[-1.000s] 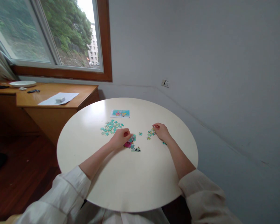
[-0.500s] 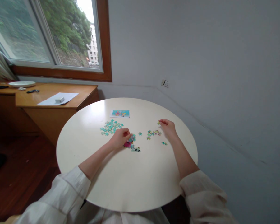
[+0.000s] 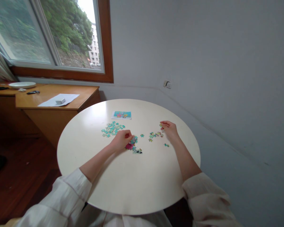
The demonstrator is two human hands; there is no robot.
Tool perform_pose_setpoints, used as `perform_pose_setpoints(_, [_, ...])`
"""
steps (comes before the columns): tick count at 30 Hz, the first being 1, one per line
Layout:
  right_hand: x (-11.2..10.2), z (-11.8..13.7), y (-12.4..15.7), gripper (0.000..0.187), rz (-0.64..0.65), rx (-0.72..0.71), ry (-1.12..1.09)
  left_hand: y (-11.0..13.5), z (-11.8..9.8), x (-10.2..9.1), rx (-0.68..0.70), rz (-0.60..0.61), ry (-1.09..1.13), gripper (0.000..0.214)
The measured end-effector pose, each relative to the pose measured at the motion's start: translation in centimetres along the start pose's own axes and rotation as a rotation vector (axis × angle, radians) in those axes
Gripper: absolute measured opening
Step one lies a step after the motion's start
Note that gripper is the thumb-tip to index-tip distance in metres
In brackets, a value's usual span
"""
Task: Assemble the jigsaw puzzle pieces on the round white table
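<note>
My left hand [image 3: 122, 139] rests curled on the round cream table [image 3: 123, 183], its fingertips pressing on a small joined cluster of puzzle pieces [image 3: 133, 145] with pink and teal parts. My right hand [image 3: 170, 130] is further right, fingers pinched on a small puzzle piece [image 3: 161, 125] at the far edge of a loose scatter of pieces [image 3: 154, 135]. A heap of teal pieces [image 3: 112, 128] lies left of my left hand. One stray piece [image 3: 166, 145] sits near my right wrist.
A small picture card [image 3: 122, 114] lies at the table's far side. A wooden desk [image 3: 52, 104] under the window holds a sheet of paper [image 3: 59, 100], a white plate [image 3: 22, 84] and small dark items. A grey wall runs along the right.
My right hand moved from the loose scatter to the right and away from me, and now pinches a piece at its far edge. The left hand stayed on the joined cluster.
</note>
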State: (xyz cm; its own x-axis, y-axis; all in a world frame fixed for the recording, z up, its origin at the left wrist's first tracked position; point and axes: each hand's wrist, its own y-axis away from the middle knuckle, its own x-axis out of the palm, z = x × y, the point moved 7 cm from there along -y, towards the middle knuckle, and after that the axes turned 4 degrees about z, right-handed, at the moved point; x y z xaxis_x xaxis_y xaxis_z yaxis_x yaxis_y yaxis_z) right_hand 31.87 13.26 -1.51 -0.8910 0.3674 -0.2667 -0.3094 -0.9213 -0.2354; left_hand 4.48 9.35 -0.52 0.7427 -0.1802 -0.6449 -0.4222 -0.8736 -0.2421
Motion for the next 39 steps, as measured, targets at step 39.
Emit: perform_pose_setpoints(39, [2.6, 0.5, 1.6, 0.02, 0.295, 0.032, 0.097, 0.1, -0.3, -0.1, 0.0, 0.003, -0.01, 0.027])
